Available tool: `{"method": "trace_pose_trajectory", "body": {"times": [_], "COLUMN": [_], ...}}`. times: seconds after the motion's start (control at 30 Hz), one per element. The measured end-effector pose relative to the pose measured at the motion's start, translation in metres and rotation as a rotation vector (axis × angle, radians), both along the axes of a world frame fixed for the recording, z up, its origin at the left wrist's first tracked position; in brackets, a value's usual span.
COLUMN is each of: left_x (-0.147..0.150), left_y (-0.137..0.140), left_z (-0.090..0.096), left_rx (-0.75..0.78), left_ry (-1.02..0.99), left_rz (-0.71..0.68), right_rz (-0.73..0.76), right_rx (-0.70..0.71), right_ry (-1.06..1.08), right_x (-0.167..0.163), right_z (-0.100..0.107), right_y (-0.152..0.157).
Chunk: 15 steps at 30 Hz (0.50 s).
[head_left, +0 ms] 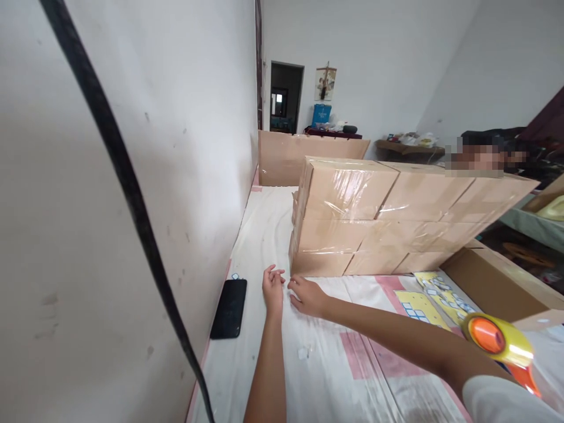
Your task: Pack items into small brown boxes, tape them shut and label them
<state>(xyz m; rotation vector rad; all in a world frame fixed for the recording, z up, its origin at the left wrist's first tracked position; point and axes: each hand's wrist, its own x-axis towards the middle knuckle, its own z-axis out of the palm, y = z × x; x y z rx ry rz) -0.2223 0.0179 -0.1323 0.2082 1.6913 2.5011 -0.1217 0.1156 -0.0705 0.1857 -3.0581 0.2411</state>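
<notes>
My left hand (273,289) and my right hand (308,295) rest close together on the white and pink floor sheet (352,364), just in front of the lower left corner of a stack of taped cardboard boxes (388,217). The fingers of both hands are curled and seem to pinch at something tiny on the sheet; I cannot tell what it is. Neither hand touches the boxes.
A black phone (229,308) lies by the white wall (132,176) at left. Yellow label sheets (429,296) and an orange tape dispenser (500,341) are at right. More cardboard (286,155) stands behind, an open box (497,282) to the right. A blurred person is behind the stack.
</notes>
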Motion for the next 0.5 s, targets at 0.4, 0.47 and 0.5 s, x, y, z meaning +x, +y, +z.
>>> {"method": "trace_pose_trajectory", "body": {"times": [0.4, 0.47, 0.5], "left_x": [0.005, 0.007, 0.009], "left_y": [-0.008, -0.007, -0.007], "left_z": [0.004, 0.004, 0.003], "left_rx": [-0.064, -0.087, -0.097], "left_ry": [-0.066, -0.071, -0.081], "left_rz": [-0.007, -0.011, -0.009], "right_rz": [0.026, -0.048, -0.086], "right_rx": [0.074, 0.029, 0.001], "right_ry": [0.231, 0.283, 0.309], "right_x": [0.071, 0.090, 0.096], "right_z": [-0.048, -0.054, -0.057], "right_y": [0.063, 0.081, 0.086]}}
